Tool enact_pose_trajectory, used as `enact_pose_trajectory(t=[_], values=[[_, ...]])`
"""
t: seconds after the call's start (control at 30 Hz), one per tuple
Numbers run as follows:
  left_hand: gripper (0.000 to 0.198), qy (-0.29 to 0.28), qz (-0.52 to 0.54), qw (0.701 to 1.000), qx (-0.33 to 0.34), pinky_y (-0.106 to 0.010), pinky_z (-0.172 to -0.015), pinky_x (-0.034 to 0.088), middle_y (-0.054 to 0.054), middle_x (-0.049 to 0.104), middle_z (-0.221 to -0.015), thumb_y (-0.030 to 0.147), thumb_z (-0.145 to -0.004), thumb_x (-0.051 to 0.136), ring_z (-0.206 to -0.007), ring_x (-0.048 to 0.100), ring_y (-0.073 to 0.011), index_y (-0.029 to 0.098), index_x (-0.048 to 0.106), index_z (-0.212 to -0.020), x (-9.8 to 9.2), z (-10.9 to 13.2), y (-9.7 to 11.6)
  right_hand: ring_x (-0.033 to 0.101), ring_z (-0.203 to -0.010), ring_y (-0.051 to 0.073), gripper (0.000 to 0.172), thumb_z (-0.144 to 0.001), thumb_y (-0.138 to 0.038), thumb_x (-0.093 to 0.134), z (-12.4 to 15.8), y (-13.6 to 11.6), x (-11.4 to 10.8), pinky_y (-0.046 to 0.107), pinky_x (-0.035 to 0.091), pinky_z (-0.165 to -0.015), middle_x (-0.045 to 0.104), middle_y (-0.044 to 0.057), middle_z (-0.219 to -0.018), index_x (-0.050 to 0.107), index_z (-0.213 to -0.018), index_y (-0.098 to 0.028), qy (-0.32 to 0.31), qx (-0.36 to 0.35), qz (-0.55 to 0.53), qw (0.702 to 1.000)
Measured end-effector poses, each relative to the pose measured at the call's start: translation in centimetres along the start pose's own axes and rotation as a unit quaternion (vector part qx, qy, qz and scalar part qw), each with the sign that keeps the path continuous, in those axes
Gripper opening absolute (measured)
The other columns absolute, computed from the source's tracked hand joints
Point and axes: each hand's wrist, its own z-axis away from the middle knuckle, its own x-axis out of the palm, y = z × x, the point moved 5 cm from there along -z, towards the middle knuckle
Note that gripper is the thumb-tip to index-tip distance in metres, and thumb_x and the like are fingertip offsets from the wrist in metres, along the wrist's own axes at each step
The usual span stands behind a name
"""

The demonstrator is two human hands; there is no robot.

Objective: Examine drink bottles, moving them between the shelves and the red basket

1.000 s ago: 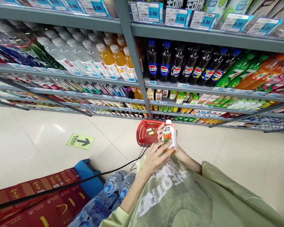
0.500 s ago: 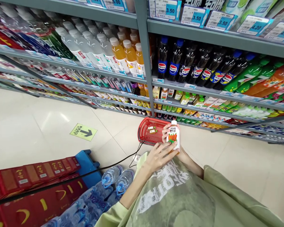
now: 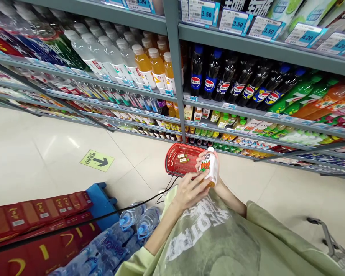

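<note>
In front of my chest is a small juice bottle (image 3: 209, 167) with a white cap and a white label picturing carrots; orange liquid shows at its base. From behind, my right hand (image 3: 201, 158) wraps round it, its fingertips showing on the bottle's left side while the palm is hidden. My left hand (image 3: 189, 188) grips the lower part, its fingers laid across the label. Just beyond my hands, a red shopping basket (image 3: 169, 161) stands on the floor with a couple of small packages (image 3: 183, 158) inside.
Drink shelves (image 3: 247, 46) run across the front, with cola bottles (image 3: 209, 73) and orange drinks (image 3: 145, 63). Red cartons (image 3: 31, 214) and packs of water bottles (image 3: 112, 245) stand at lower left. A black cable (image 3: 126, 207) crosses there. A metal cart (image 3: 329, 235) shows at lower right.
The bottle has turned and tilted slightly in my hands, so more of its right side shows. The view has shifted a little, and a cart has come into sight at lower right.
</note>
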Motion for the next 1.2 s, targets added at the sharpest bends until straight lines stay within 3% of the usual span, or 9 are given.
enact_pose_trajectory(t=[0.1,0.27,0.43,0.57,0.87,0.97,1.07,1.13,1.2], values=[[0.054,0.083,0.028,0.993,-0.074,-0.037,-0.084,0.062,-0.014,0.079,-0.121,0.021,-0.08,0.081,-0.098,0.076,-0.0239,0.021,0.064,-0.131,-0.5,0.2,-1.0,0.078,-0.095,0.023,0.033,-0.092,-0.056,0.062,-2.2,0.9,0.5,0.041,0.066,-0.083,0.081,0.002,-0.099,0.071,-0.112,-0.031,-0.01,0.052,-0.158,0.986],[0.06,0.136,0.107,0.958,-0.228,-0.034,-0.072,0.066,-0.015,0.076,-0.126,0.023,-0.075,0.084,-0.093,0.077,-0.0238,0.02,0.062,-0.131,0.2,2.0,-3.0,0.076,-0.099,0.018,0.023,-0.094,-0.042,0.063,-2.5,2.5,-0.5,0.036,0.063,-0.092,0.08,-0.001,-0.106,0.071,-0.109,-0.027,0.022,0.1,-0.344,0.934],[0.063,0.189,0.324,0.81,-0.451,-0.027,-0.057,0.064,-0.016,0.07,-0.129,0.041,-0.075,0.086,-0.103,0.072,-0.0262,0.02,0.06,-0.129,2.6,5.2,-6.2,0.073,-0.113,0.022,0.021,-0.091,-0.04,0.069,-2.6,3.0,-1.5,0.039,0.06,-0.1,0.08,-0.001,-0.115,0.074,-0.107,-0.028,0.036,0.112,-0.316,0.941],[0.067,0.186,0.377,0.753,-0.506,-0.027,-0.053,0.063,-0.015,0.067,-0.128,0.051,-0.073,0.086,-0.095,0.071,-0.0242,0.02,0.061,-0.127,3.5,6.1,-7.4,0.073,-0.113,0.022,0.025,-0.086,-0.041,0.076,-3.0,3.1,-1.5,0.039,0.06,-0.099,0.079,-0.002,-0.12,0.073,-0.108,-0.029,0.03,0.118,-0.259,0.958],[0.055,0.156,0.375,0.767,-0.497,-0.026,-0.072,0.063,-0.008,0.066,-0.117,0.034,-0.074,0.085,-0.092,0.066,-0.0171,0.023,0.061,-0.122,5.0,7.2,-7.5,0.075,-0.084,0.023,0.048,-0.071,-0.046,0.091,-4.2,2.6,-5.1,0.031,0.064,-0.063,0.078,0.001,-0.098,0.07,-0.109,-0.025,-0.01,0.142,0.087,0.986],[0.056,0.11,0.374,0.768,-0.507,-0.03,-0.079,0.065,-0.009,0.065,-0.126,0.033,-0.077,0.082,-0.104,0.068,-0.0205,0.023,0.059,-0.127,6.1,8.1,-7.5,0.075,-0.082,0.023,0.06,-0.063,-0.041,0.096,-3.9,1.8,-5.9,0.03,0.062,-0.059,0.079,0.003,-0.101,0.07,-0.114,-0.024,-0.044,0.157,0.208,0.965],[0.059,0.033,0.357,0.783,-0.509,-0.037,-0.086,0.066,-0.013,0.061,-0.143,0.036,-0.083,0.074,-0.122,0.067,-0.0263,0.024,0.056,-0.138,6.8,9.1,-7.8,0.076,-0.086,0.025,0.058,-0.057,-0.038,0.097,-5.0,0.6,-6.4,0.033,0.063,-0.069,0.08,0.006,-0.102,0.072,-0.106,-0.02,-0.032,0.104,0.288,0.951],[0.057,-0.028,0.339,0.802,-0.491,-0.042,-0.093,0.065,-0.014,0.058,-0.151,0.04,-0.088,0.069,-0.131,0.063,-0.029,0.024,0.057,-0.141,6.6,9.9,-8.1,0.076,-0.089,0.026,0.051,-0.056,-0.037,0.096,-7.1,-0.6,-7.2,0.037,0.063,-0.08,0.08,0.007,-0.1,0.072,-0.097,-0.019,0.008,0.033,0.372,0.927],[0.051,-0.1,0.334,0.814,-0.465,-0.045,-0.099,0.062,-0.014,0.065,-0.146,0.042,-0.093,0.064,-0.129,0.066,-0.0289,0.024,0.06,-0.141,6.2,11.0,-8.2,0.075,-0.089,0.027,0.045,-0.056,-0.036,0.093,-9.9,-2.4,-8.5,0.04,0.061,-0.085,0.08,0.008,-0.097,0.071,-0.092,-0.019,0.079,-0.044,0.477,0.874]])
